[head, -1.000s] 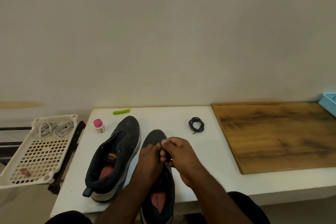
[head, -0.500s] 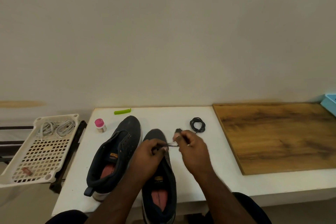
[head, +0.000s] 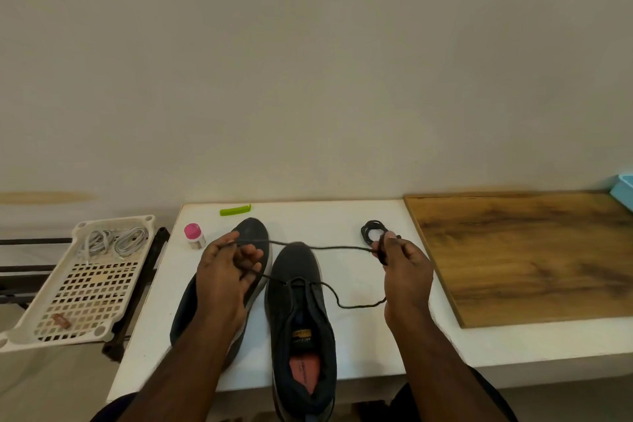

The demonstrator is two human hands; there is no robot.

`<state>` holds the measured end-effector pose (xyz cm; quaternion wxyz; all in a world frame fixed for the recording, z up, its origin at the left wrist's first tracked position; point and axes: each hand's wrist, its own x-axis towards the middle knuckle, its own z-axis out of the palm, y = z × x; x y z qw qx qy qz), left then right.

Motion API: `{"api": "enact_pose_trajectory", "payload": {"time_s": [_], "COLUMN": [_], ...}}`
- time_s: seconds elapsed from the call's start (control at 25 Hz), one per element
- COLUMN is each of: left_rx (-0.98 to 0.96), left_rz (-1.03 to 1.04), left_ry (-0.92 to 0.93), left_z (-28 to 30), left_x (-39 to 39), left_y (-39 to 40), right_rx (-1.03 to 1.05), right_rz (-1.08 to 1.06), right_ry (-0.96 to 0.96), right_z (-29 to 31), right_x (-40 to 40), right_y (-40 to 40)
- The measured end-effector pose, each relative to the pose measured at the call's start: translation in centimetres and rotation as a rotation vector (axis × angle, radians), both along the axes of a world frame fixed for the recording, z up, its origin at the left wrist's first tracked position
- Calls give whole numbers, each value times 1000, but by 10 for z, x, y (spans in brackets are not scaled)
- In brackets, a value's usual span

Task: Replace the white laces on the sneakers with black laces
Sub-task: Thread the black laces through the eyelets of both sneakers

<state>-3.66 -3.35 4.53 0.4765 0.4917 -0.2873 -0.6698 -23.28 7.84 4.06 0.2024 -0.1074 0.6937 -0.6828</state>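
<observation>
White tabletop (head: 342, 216), 2 dark sneakers: right sneaker (head: 301, 312) central, left sneaker (head: 253, 233) beside it under left hand (head: 222, 271). Black lace (head: 329, 248) threaded through right sneaker's front eyelets, stretched between hands; left fingers (head: 230, 239) pinch 1 end, right hand (head: 406, 264) fingers pinch the other. Spare lace coil (head: 371, 231) just behind right hand.

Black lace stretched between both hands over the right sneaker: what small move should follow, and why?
Probably even out the two ends. The black lace seems to pass through the front eyelets of the right sneaker, with the left hand and right hand each pinching an end.
</observation>
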Motion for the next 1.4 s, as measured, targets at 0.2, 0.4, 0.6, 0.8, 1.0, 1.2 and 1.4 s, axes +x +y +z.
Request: {"api": "enact_pose_trajectory", "payload": {"time_s": [0.2,0.4,0.6,0.8,1.0,1.2,1.4], "left_rx": [-204,-232,-54,-71,-304,-505,65], "left_rz": [-120,-70,98,116,-118,-145,-613], "left_ry": [-286,-380,25,25,-818,-958,-304], "left_z": [-1,-1,1,-3,3,3,22], "left_x": [-1,-2,9,14,18,11,-26], "left_y": [2,4,-11,-15,-11,2,38], "right_rx": [155,264,474,423,251,-33,-249], "right_rz": [120,213,204,174,79,136,696], "right_ry": [198,224,448,538,498,235,116], "right_z": [-1,-6,-13,-14,-10,-5,9], "right_x": [3,3,-15,-9,-5,-4,37], "right_y": [3,4,9,8,10,6,5]}}
